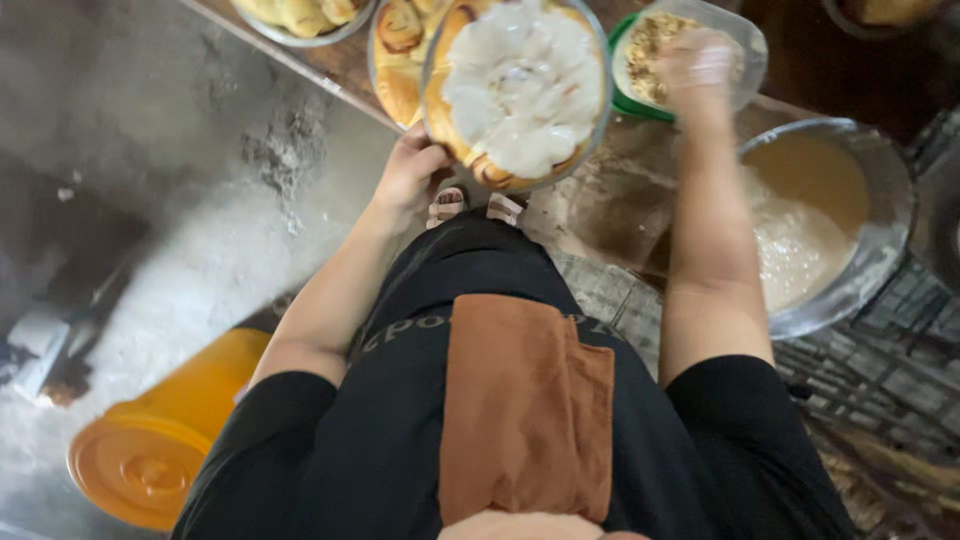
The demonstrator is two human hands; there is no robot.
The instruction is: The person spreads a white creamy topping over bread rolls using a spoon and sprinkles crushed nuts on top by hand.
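Observation:
My left hand (408,172) grips the near-left rim of a round clear dish (592,128) and holds it up off the table. In the dish lie golden rolls covered with white icing (520,80). My right hand (697,68) is blurred and hovers over a clear container of brown crumbs (650,45) with a green lid under it. Whether the fingers pinch any crumbs I cannot tell.
A large metal bowl (880,250) of beige liquid stands at the right. More plates of uniced rolls (400,60) sit on the wooden table (340,62) at the top. An orange bucket with lid (160,450) lies on the concrete floor at the lower left.

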